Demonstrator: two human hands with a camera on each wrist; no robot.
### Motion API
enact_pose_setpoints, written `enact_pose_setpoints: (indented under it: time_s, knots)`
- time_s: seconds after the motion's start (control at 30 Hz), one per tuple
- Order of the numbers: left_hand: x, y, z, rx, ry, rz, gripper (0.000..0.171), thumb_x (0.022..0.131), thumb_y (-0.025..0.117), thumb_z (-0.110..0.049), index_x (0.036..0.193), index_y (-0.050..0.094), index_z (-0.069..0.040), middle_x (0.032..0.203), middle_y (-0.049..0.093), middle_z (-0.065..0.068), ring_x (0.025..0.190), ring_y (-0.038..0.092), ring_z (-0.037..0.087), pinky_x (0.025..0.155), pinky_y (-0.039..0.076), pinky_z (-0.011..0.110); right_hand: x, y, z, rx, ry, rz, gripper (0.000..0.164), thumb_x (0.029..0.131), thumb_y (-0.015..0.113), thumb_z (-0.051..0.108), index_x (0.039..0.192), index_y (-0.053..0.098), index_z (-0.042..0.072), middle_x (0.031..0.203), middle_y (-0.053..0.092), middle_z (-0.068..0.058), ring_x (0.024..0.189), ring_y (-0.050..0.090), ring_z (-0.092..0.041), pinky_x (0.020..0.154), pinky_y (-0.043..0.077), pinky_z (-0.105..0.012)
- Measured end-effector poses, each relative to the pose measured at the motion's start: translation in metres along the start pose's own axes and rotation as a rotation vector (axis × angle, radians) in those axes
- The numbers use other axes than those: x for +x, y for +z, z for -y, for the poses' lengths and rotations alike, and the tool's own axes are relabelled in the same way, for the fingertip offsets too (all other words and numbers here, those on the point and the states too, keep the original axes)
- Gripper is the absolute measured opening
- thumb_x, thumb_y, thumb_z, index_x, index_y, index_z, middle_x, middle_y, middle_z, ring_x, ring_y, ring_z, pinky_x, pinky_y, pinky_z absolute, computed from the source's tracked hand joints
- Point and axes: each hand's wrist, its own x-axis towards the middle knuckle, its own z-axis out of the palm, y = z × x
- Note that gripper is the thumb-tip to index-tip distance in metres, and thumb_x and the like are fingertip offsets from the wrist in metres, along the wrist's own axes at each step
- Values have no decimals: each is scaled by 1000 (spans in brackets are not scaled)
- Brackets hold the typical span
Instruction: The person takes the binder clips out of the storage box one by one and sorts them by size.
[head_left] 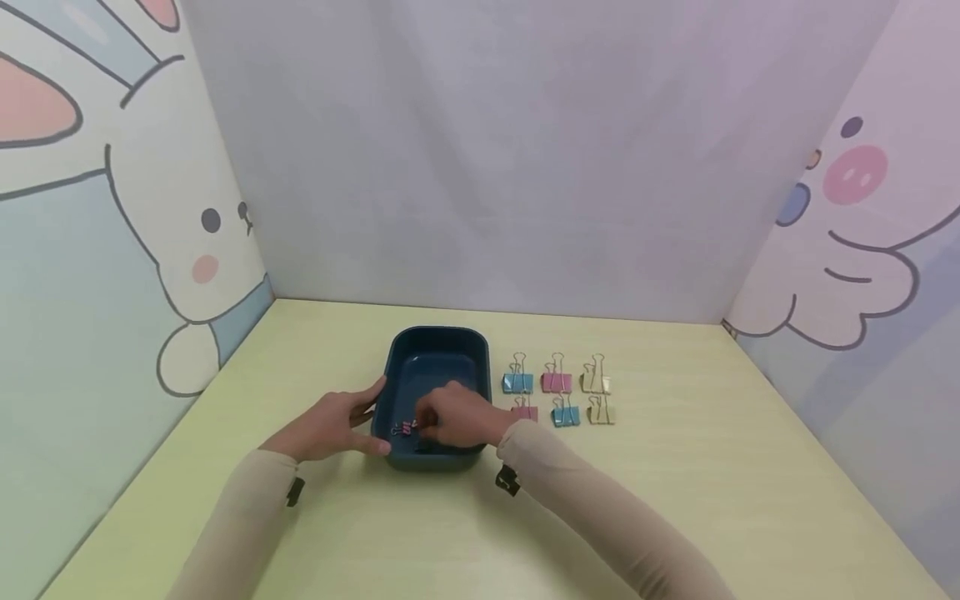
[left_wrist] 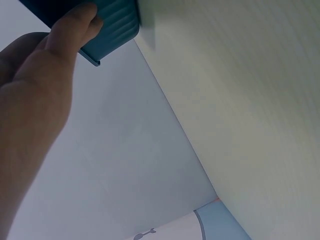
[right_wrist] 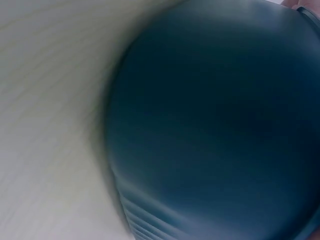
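My left hand (head_left: 337,427) holds the left side of a dark blue plastic box (head_left: 437,461), its thumb at the near left corner and its fingers along the left wall. In the left wrist view, fingers (left_wrist: 75,30) lie against the ribbed wall. My right hand (head_left: 459,417) reaches down inside the box, fingers curled toward the floor. Small pink binder clips (head_left: 403,429) lie beside its fingertips; I cannot tell whether the fingers pinch one. The box's outer wall (right_wrist: 215,120) fills most of the right wrist view.
Right of the box, larger binder clips stand in two rows on the pale yellow table (head_left: 675,467): blue (head_left: 517,383), pink (head_left: 557,382) and cream (head_left: 597,384) behind; pink (head_left: 528,412), blue (head_left: 566,416) and cream (head_left: 602,414) in front. Cartoon panels flank the table.
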Motion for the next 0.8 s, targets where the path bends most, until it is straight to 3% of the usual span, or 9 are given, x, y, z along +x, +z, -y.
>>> enact_pose_setpoints:
  time_s: [0.17, 0.4, 0.8]
  knots:
    - [0, 0, -1, 12, -7, -7, 112, 78, 84, -45, 161, 17, -9, 163, 29, 23, 142, 46, 40, 113, 46, 51, 3, 4, -3, 0, 22, -37, 9, 94, 71, 22, 101, 76, 18, 95, 77, 5, 80, 66, -2, 76, 58, -16]
    - [0, 0, 0, 21, 3, -4, 111, 79, 83, -44, 161, 17, -8, 163, 29, 23, 142, 46, 40, 113, 46, 51, 4, 5, 0, -12, 36, 16, 17, 95, 70, 19, 110, 78, 17, 103, 79, 3, 87, 71, -2, 84, 59, -17]
    - [1, 0, 1, 19, -6, -3, 113, 78, 84, -45, 161, 17, -8, 163, 28, 23, 142, 46, 41, 113, 46, 51, 1, -2, -9, 70, 33, -18, 12, 94, 69, 13, 92, 78, 20, 82, 73, 9, 68, 61, -1, 66, 54, -14]
